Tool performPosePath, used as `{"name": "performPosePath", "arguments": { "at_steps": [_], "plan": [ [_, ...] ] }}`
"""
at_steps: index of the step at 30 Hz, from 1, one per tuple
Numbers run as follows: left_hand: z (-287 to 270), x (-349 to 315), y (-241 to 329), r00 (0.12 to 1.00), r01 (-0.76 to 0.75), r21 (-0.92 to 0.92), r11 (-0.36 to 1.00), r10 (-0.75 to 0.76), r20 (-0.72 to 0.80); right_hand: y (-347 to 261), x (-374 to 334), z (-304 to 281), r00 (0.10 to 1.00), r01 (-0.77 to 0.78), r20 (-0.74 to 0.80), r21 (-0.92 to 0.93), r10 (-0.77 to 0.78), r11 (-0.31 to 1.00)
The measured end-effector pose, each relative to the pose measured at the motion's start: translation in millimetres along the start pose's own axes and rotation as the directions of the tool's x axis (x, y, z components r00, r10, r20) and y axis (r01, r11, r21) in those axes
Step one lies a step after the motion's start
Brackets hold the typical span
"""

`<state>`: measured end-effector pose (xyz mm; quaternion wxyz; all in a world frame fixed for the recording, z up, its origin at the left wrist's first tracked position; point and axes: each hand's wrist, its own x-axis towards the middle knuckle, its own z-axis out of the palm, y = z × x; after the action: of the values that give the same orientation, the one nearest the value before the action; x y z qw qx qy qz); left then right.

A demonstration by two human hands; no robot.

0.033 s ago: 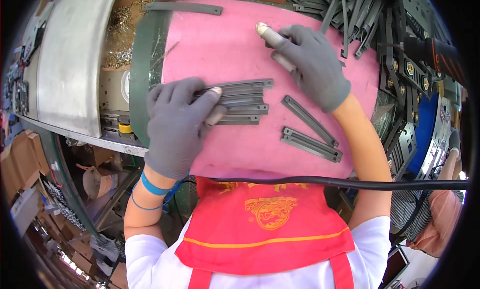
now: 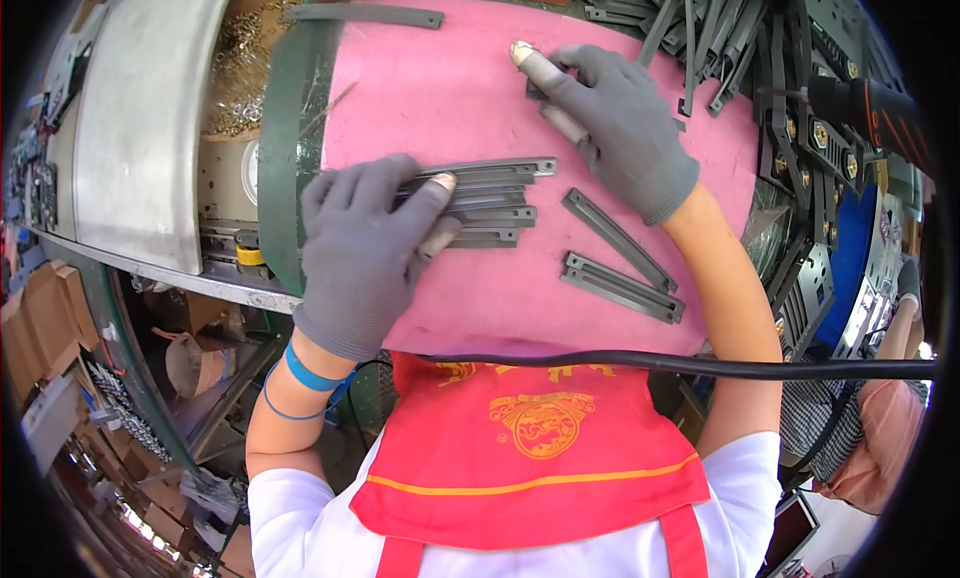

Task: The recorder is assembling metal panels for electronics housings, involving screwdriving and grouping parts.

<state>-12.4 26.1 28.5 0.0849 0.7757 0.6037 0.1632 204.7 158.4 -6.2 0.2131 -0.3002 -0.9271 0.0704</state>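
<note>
My gloved left hand (image 2: 365,243) is closed over a row of dark grey metal strips (image 2: 490,195) lying side by side on the pink mat (image 2: 450,88). Its thumb presses on them, and their right ends with small holes stick out past it. My gloved right hand (image 2: 625,128) curls low over the mat's upper right. Short dark ends of a metal strip show on either side of it; its middle is hidden under the fingers. Two more strips, one slanting (image 2: 620,241) and a wider one (image 2: 622,289), lie below that hand. Both gloves have pale wrapped fingertips.
Another strip (image 2: 370,16) lies at the mat's far left edge. A heap of strips (image 2: 705,28) fills the far right, beside a dark power tool (image 2: 865,108). Small fasteners (image 2: 240,68) sit at left. A black cable (image 2: 600,359) crosses in front of me.
My left hand has moved slightly right, and the uppermost strip of its row sticks out a little farther right. My right hand has shifted slightly up and left.
</note>
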Motion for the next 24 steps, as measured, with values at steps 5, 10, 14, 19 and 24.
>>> {"name": "performPosePath", "arguments": {
  "at_steps": [5,10,14,19,24],
  "plan": [
    [7.7,-19.7,1.4,0.999,0.037,0.043,0.998,-0.036,-0.008,7.6,-14.4,-18.5,0.998,-0.039,0.056,0.033,0.037,0.999],
    [7.9,-17.3,1.3,0.996,0.045,0.281,0.959,-0.020,-0.092,53.9,-34.3,-41.5,0.999,0.048,0.011,-0.338,-0.047,0.940],
    [3.0,-1.3,1.0,0.990,-0.008,0.246,0.969,0.043,-0.135,50.7,-26.4,-37.7,0.999,-0.047,-0.017,-0.504,0.045,0.862],
    [16.0,6.3,-9.3,0.991,-0.046,0.110,0.993,0.060,-0.124,12.2,-36.6,-44.5,0.984,-0.144,0.085,-0.160,0.159,0.977],
    [9.8,14.6,-19.5,0.995,-0.084,0.076,0.994,0.087,-0.043,12.4,-49.8,-43.2,0.968,-0.193,0.147,-0.082,0.203,0.978]
  ]
}}
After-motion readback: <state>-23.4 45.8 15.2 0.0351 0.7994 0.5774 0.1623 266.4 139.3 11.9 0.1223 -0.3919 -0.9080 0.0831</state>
